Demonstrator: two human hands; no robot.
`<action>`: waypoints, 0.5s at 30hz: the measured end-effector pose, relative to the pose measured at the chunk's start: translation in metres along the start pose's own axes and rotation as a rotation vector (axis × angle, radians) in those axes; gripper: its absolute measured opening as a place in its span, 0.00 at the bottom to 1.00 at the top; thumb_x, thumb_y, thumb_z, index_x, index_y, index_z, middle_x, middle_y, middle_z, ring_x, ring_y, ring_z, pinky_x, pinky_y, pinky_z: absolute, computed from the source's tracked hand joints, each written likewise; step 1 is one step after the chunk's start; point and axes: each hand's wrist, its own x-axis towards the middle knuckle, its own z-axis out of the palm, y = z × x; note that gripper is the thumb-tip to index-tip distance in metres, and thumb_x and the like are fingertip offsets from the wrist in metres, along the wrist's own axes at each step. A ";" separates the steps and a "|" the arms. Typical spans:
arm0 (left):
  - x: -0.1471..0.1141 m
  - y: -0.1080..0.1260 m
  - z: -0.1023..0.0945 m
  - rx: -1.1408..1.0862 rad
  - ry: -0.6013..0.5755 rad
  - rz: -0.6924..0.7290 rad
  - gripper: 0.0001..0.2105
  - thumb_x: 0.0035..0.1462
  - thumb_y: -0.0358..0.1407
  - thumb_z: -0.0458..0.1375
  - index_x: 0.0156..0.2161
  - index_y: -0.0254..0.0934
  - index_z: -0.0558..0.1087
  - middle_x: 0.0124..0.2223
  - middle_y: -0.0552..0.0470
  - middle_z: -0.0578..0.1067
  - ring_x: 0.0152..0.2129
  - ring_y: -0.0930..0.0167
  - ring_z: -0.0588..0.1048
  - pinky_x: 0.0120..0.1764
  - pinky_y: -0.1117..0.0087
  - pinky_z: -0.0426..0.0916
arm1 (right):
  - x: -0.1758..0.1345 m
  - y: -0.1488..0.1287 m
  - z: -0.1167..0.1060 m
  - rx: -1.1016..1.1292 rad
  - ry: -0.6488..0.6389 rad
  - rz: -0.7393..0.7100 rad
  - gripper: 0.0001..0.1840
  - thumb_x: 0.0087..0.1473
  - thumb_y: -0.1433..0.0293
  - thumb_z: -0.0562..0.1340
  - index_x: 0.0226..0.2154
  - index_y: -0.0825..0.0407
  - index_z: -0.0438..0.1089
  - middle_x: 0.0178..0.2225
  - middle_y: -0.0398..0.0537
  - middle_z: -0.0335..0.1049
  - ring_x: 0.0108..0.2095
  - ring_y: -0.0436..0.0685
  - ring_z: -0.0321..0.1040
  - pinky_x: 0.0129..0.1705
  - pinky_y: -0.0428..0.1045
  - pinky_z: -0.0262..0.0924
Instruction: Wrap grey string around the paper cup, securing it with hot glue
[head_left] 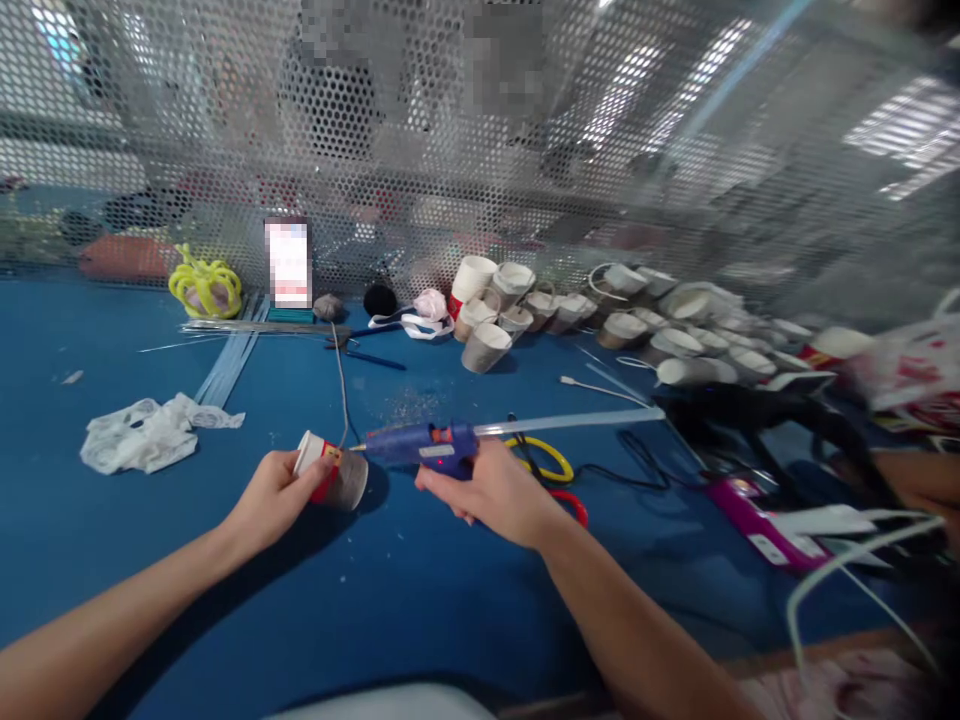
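Observation:
My left hand (281,492) is closed around a paper cup (350,480), which lies tilted on its side above the blue table. Grey cord covers part of the cup, and a red printed band shows near its white end. A loose strand of grey cord (343,385) runs from the cup back to a small grey yarn ball (328,307). In my right hand (499,490) is a blue hot glue gun (420,445), its nozzle tip at the cup's upper side. A long clear glue stick (570,421) sticks out of the gun's rear.
Several cups (487,347) stand and lie along the back right. Pliers (367,355), a phone (289,265) and a yellow pipe-cleaner shape (204,288) sit at the back. Scissors with a yellow handle (551,458), a purple power strip (761,525) and crumpled white lace (142,435) lie nearer.

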 end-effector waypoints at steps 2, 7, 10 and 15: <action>0.000 0.001 0.000 -0.009 -0.003 -0.006 0.17 0.46 0.45 0.47 0.18 0.32 0.61 0.16 0.59 0.54 0.15 0.78 0.51 0.18 0.77 0.47 | -0.001 0.000 0.005 -0.088 0.037 -0.030 0.09 0.42 0.65 0.56 0.21 0.54 0.65 0.12 0.40 0.59 0.14 0.47 0.57 0.16 0.42 0.54; 0.000 0.002 -0.001 -0.001 -0.021 -0.007 0.17 0.47 0.44 0.46 0.20 0.31 0.64 0.17 0.58 0.56 0.15 0.78 0.52 0.18 0.77 0.48 | -0.002 -0.002 0.014 -0.283 0.137 -0.228 0.07 0.41 0.66 0.57 0.25 0.52 0.64 0.23 0.44 0.66 0.25 0.53 0.63 0.29 0.46 0.58; -0.001 0.003 -0.001 0.012 -0.031 -0.008 0.17 0.48 0.43 0.46 0.21 0.31 0.64 0.17 0.58 0.56 0.15 0.78 0.52 0.18 0.77 0.48 | -0.002 -0.001 0.018 -0.365 0.155 -0.292 0.06 0.42 0.67 0.55 0.25 0.52 0.63 0.26 0.46 0.66 0.28 0.54 0.63 0.33 0.47 0.57; -0.001 0.004 -0.001 0.027 -0.016 -0.014 0.17 0.48 0.44 0.46 0.18 0.32 0.62 0.17 0.59 0.55 0.15 0.78 0.52 0.18 0.77 0.47 | -0.003 0.006 0.020 -0.377 0.129 -0.367 0.05 0.44 0.69 0.55 0.20 0.52 0.59 0.20 0.41 0.62 0.22 0.49 0.58 0.27 0.45 0.54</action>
